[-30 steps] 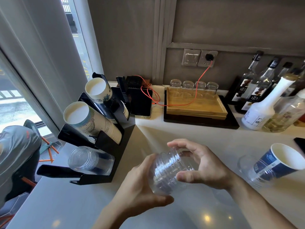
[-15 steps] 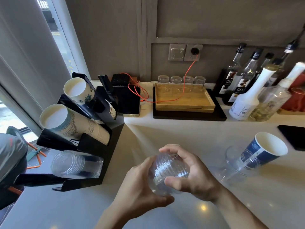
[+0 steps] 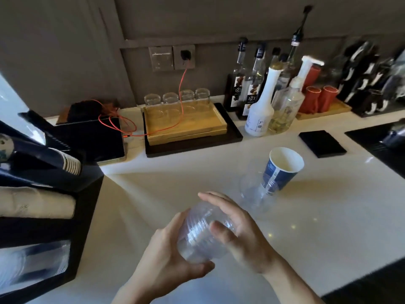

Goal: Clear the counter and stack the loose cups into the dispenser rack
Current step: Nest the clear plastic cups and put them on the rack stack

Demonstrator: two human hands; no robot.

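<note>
Both hands hold a nested stack of clear plastic cups just above the white counter. My left hand cups it from below and the left. My right hand wraps its right end, thumb across the front. To the right a blue paper cup leans tilted inside a clear plastic cup lying on the counter. The black dispenser rack stands at the left edge, holding paper cup stacks and a clear cup stack.
A wooden tray with upturned glasses sits at the back with a red cable over it. Syrup bottles and red cups line the back right wall. A black coaster and a dark mat lie right.
The view has swung right and drawn closer, so the rack slid to the left edge. Both hands still hold the clear cup stack, with the right fingers shifted along it.
</note>
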